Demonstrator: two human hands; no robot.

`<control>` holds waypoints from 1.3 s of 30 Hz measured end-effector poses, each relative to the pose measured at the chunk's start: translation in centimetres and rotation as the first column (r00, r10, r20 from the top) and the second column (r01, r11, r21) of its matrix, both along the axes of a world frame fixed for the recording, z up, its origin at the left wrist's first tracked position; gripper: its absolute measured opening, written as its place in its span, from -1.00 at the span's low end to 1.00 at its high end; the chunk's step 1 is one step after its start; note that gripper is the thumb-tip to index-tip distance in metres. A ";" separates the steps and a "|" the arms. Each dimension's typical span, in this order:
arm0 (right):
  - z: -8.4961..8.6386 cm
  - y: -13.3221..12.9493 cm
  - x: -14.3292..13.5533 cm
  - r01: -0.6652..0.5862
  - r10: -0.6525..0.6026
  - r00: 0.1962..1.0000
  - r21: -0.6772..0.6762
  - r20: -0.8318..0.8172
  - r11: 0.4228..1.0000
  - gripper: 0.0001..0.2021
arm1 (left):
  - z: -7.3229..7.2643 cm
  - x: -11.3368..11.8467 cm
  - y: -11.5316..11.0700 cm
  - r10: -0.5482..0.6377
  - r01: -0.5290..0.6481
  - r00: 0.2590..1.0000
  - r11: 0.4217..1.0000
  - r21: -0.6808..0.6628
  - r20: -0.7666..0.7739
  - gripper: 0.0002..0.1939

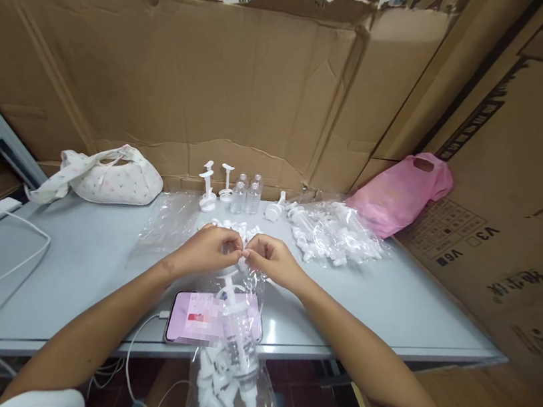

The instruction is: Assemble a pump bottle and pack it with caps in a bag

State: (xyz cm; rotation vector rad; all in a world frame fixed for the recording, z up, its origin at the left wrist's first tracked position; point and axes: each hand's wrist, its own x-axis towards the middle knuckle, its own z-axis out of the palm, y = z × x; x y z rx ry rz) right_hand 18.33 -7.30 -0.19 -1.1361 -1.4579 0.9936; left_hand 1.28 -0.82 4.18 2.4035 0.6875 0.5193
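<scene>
My left hand [212,248] and my right hand [274,259] meet over the table, both with fingers pinched at the top edge of a clear plastic bag [267,395]. The bag hangs down past the table's front edge. Inside it lie a clear bottle [240,337] with a white plunger-like piece [229,288] and several white cone-shaped nozzles [213,381]. Behind the bag, a lit phone [179,325] lies on the table, partly covered by it. Small white parts [250,229] lie just beyond my hands, half hidden by them.
At the back stand white plunger pieces [207,198] and clear bottles [254,194]. Filled clear bags [333,232] lie right, by a pink bag [399,191]. Flat empty bags [168,222] and a white cloth pouch [123,179] are left. Cardboard [219,75] walls the back; a cable [129,352] reaches the phone.
</scene>
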 end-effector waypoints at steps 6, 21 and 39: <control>0.8 0.1 1.2 0.047 -0.048 0.998 -0.021 -0.050 0.999 -0.68 | 0.8 -1.4 0.9 0.047 -0.046 0.999 0.999 0.028 -0.029 -0.86; 2.7 0.4 5.9 0.341 -0.301 0.922 0.141 -0.245 0.930 -0.72 | 0.7 -5.3 4.5 0.370 -0.284 0.849 0.922 -0.265 0.377 -0.81; 2.0 0.0 3.9 0.077 -0.065 0.899 0.010 -0.433 0.997 -0.58 | -2.4 -0.8 -1.0 0.299 0.092 0.830 0.759 -0.645 0.471 -0.67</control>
